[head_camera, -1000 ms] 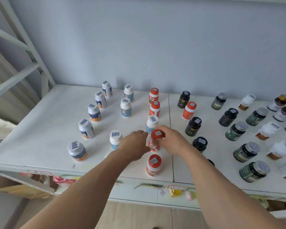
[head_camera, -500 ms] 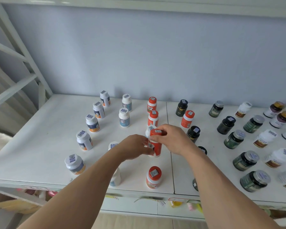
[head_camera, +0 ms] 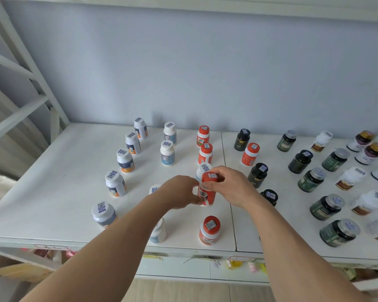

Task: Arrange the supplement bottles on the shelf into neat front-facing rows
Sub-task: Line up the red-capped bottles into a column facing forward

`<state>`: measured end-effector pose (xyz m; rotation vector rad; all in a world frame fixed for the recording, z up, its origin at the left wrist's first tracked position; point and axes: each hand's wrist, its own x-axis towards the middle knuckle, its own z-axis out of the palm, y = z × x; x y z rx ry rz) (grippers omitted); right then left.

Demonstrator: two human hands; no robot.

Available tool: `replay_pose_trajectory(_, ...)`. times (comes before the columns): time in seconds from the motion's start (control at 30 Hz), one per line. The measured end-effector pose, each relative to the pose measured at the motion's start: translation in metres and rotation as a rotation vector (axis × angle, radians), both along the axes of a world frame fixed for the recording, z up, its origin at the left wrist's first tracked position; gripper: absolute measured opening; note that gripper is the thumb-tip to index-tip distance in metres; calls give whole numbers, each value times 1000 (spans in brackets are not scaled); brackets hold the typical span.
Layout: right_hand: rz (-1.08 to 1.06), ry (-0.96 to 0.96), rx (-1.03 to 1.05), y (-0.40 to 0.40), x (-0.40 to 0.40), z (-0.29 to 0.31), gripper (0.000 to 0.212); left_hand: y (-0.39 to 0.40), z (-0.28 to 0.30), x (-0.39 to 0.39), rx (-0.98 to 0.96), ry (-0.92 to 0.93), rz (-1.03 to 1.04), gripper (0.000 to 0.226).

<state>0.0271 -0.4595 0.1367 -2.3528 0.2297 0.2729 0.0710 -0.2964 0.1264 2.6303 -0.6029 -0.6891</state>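
Note:
Both my hands hold one red-capped orange bottle [head_camera: 207, 189] above the middle of the white shelf [head_camera: 52, 192]. My left hand [head_camera: 179, 192] grips its lower body from the left. My right hand [head_camera: 229, 185] pinches its cap from the right. A white-capped bottle [head_camera: 203, 168] stands just behind it, partly hidden. More red-capped bottles stand in a line: two at the back [head_camera: 203, 136] [head_camera: 205, 153] and one at the front [head_camera: 210, 231]. Another red-capped bottle [head_camera: 250, 153] stands apart to the right. White bottles form rows on the left [head_camera: 124, 160] [head_camera: 168, 152].
Dark green, black and white bottles [head_camera: 326, 207] fill the right half of the shelf. A blue-grey wall [head_camera: 205, 73] closes the back. A white shelf frame [head_camera: 31, 68] rises at the left. Two white bottles [head_camera: 158, 232] are partly hidden under my left forearm.
The red-capped bottle has been lifted slightly and held between both hands. The camera has tilted up a little, so the shelf sits lower in view.

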Motion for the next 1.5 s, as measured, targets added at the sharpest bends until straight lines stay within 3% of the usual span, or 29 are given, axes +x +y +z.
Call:
replay_pose_trajectory(0.23, -26, 71, 13, 0, -11, -25, 57, 1, -9, 5, 147, -160, -148, 59)
replay_pose_trajectory(0.6, -61, 85, 5, 2, -14, -31, 62, 4, -9, 11, 117, -174, -178, 58)
replay_pose_trajectory(0.77, -154, -36, 25, -4, 9, -14, 63, 7, -3, 25, 87, -187, -162, 60)
replay_pose_trajectory(1.0, 9, 55, -36, -9, 52, -14, 65, -2, 3, 46, 109, -216, -118, 59)
replay_pose_trajectory(1.17, 91, 71, -21, -18, 66, -26, 54, -14, -2, 62, 139, -186, -84, 62)
replay_pose_trajectory(1.5, 24, -67, 33, -32, 86, -2, 48, -24, -4, 77, -21, -13, 24, 58)
